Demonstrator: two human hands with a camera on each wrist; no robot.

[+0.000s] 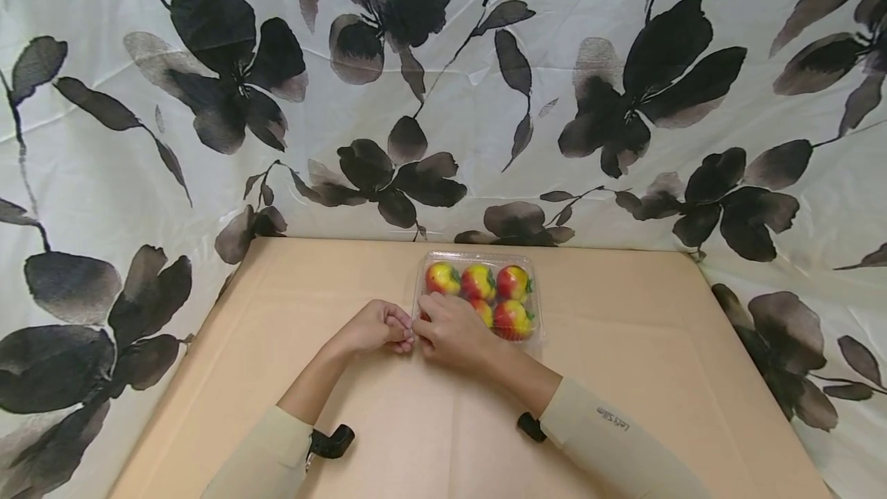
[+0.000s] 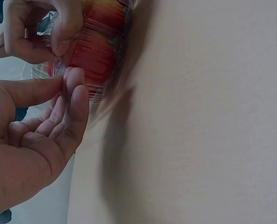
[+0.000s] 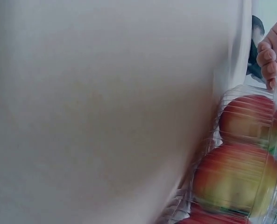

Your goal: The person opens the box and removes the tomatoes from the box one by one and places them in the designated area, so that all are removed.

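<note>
A clear plastic clamshell box (image 1: pixel 537 306) lies at the far middle of the table, holding several red and yellow apple-like fruits (image 1: pixel 513 319) in rows. My left hand (image 1: pixel 377 327) is at the box's near left corner, its thumb and forefinger pinching the plastic edge in the left wrist view. Right beside it, my right hand (image 1: pixel 453 329) reaches over the front left of the box, covering part of the fruit, with thumb and fingers pinching the same edge. Ridged box wall (image 3: pixel 213 154) and fruit show in the right wrist view, where the right hand is out of sight.
The box rests on a tan table (image 1: pixel 624 376) with a fold line down its middle. Behind and at both sides hangs a white cloth (image 1: pixel 499 122) with dark flower prints. A black wrist camera (image 1: pixel 331 443) is strapped at the left sleeve.
</note>
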